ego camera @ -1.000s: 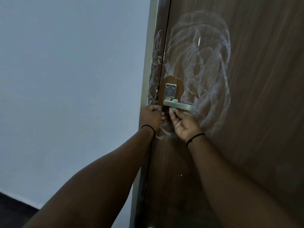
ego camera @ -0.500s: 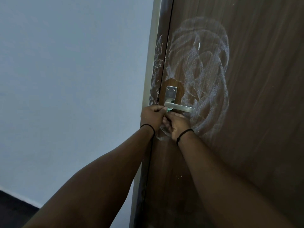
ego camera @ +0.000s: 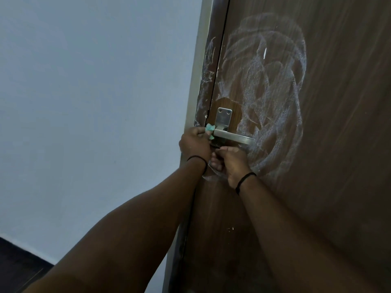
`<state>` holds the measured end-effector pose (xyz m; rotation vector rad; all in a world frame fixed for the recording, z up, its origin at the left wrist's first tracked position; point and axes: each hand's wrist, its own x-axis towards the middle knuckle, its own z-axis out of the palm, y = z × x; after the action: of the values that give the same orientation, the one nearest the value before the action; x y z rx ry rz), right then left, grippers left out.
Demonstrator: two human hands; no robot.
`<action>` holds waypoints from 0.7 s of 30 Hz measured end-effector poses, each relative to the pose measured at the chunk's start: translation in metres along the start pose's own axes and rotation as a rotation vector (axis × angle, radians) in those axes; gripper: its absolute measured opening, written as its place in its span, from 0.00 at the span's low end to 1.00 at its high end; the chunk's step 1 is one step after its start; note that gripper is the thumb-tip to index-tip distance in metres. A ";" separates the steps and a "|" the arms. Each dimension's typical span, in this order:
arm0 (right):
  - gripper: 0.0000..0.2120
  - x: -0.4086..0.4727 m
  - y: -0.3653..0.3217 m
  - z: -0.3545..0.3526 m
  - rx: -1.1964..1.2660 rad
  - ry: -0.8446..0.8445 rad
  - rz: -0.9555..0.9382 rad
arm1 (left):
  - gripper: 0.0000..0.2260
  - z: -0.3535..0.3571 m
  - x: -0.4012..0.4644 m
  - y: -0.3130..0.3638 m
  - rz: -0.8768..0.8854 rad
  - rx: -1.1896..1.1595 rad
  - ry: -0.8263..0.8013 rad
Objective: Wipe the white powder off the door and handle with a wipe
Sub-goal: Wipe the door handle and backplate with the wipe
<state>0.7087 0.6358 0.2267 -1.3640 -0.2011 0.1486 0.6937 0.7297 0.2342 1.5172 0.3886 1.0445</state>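
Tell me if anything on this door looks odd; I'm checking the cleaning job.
Yes. White powder is smeared in swirls across the brown door above and right of the handle, with streaks on the door frame too. A few white specks sit lower down.

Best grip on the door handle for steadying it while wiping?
Take the lever's free right end on the door handle, coming from below. The bar runs level and stands off the door; the left hand with the wipe crowds its pivot end.

The wipe [ego camera: 209, 129] has passed from right hand [ego camera: 229, 160] to left hand [ego camera: 195, 142].
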 end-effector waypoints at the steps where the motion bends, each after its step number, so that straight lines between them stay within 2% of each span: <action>1: 0.06 0.000 0.001 -0.004 -0.033 -0.008 0.014 | 0.04 0.004 0.001 0.005 0.003 0.016 -0.020; 4: 0.11 0.001 0.002 -0.014 -0.129 -0.026 0.022 | 0.07 0.014 0.006 0.011 -0.006 0.019 -0.034; 7: 0.10 -0.001 -0.002 -0.021 -0.152 -0.004 0.003 | 0.08 0.014 0.004 0.013 0.042 0.060 -0.032; 11: 0.09 -0.008 -0.003 -0.022 -0.173 -0.006 -0.011 | 0.10 0.005 0.002 0.015 0.116 0.088 -0.130; 15: 0.06 -0.021 -0.001 -0.020 -0.207 -0.008 -0.016 | 0.08 -0.009 0.005 0.015 0.095 0.093 -0.189; 18: 0.04 -0.031 -0.005 -0.020 -0.203 0.002 -0.024 | 0.07 -0.018 -0.003 0.019 0.144 0.056 -0.190; 21: 0.05 -0.041 -0.013 -0.017 -0.192 0.039 -0.121 | 0.05 -0.019 -0.020 0.028 0.175 0.038 -0.237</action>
<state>0.6727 0.6077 0.2340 -1.5398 -0.2702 0.0009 0.6595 0.7193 0.2503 1.7107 0.1124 0.9815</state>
